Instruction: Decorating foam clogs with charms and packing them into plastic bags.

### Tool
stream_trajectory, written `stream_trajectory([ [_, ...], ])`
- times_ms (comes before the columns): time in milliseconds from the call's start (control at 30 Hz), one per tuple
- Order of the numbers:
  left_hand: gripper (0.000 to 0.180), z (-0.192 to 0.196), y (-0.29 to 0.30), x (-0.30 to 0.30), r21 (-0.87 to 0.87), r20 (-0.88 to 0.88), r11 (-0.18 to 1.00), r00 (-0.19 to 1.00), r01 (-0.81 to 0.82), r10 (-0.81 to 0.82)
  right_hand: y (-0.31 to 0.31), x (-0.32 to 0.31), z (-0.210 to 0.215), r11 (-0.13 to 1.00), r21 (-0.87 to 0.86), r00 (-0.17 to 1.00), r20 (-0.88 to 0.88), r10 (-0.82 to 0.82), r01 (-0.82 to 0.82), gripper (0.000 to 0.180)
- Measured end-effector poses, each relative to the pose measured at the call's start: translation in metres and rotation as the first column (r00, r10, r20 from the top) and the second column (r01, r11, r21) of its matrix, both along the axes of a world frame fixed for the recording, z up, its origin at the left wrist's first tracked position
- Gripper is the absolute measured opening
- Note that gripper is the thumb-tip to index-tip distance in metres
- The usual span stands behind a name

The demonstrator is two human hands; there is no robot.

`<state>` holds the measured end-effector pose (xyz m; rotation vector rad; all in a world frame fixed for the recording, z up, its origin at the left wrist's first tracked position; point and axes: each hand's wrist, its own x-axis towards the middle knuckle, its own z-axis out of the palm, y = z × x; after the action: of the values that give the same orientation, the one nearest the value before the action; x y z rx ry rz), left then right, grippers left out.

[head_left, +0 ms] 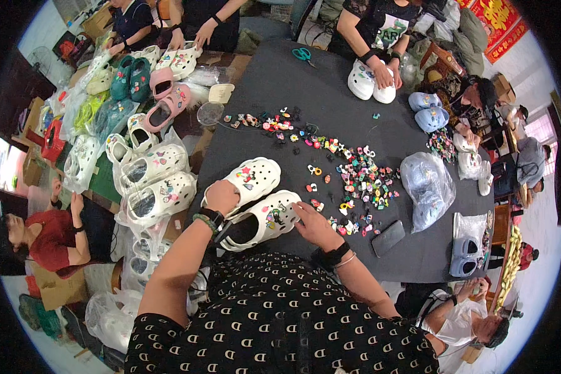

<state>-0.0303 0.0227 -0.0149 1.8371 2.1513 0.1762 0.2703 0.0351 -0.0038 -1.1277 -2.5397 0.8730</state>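
Two white clogs with colourful charms lie side by side on the dark table, toes to the right. My left hand [222, 198] is closed at the heel opening of the far clog [255, 179], its fingertips partly hidden inside. The near clog [278, 215] has a cluster of charms on top and its heel strap toward me. My right hand [318, 226] is closed at the near clog's toe, thumb and fingers against its holes; whether a small charm is between them I cannot make out. Loose shoe charms [363, 181] are scattered to the right.
A phone [388, 239] and a bagged pair of blue clogs [427, 190] lie right of the charms. Teal scissors [303, 56] rest at the far edge. Wrapped white clogs [162, 196] are stacked on the left. Across the table a co-worker handles white clogs [363, 81].
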Motion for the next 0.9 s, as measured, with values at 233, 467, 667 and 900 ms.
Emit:
stream_trajectory([
  [233, 0.030, 0.006, -0.014, -0.011, -0.046, 0.237, 0.997, 0.970, 0.060, -0.047, -0.007, 0.030, 0.003, 0.998, -0.054, 0.995, -0.101, -0.016, 0.010, 0.038],
  [467, 0.034, 0.058, -0.038, 0.013, 0.218, 0.267, 0.973, 0.963, -0.079, 0.018, -0.010, 0.080, 0.000, 0.988, -0.066, 0.982, -0.118, -0.146, 0.139, 0.027],
  [667, 0.020, 0.091, -0.064, 0.030, -0.047, 0.562, 0.982, 0.808, -0.182, 0.177, -0.013, 0.125, -0.008, 0.938, -0.017, 0.937, -0.037, -0.347, 0.347, 0.019],
  [900, 0.034, 0.028, -0.085, 0.044, -0.521, 0.836, 0.834, 0.090, -0.183, 0.542, -0.013, 0.145, -0.033, 0.913, -0.022, 0.913, 0.041, -0.406, 0.407, 0.012],
])
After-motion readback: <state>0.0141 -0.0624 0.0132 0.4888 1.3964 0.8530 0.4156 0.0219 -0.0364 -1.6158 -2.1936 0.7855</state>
